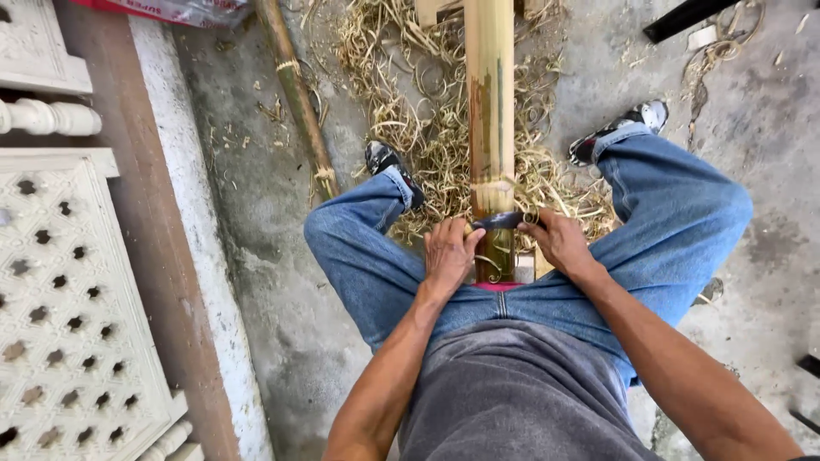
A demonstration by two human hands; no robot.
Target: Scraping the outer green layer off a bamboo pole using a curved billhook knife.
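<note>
Bamboo pole (489, 102) runs toward twelve o'clock; my left hand (450, 253) and right hand (559, 243) clench the drawknife (504, 221); a snag could jerk it toward my lap.

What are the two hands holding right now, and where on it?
A dark curved blade laid across the bamboo pole. The left hand grips its left end, the right hand its right end, one on each side of the pole.

Grey concrete floor (273, 282), white lattice panels (68, 324) alongside

Both hands (504, 248) on perhaps a drawknife (500, 221)
</note>
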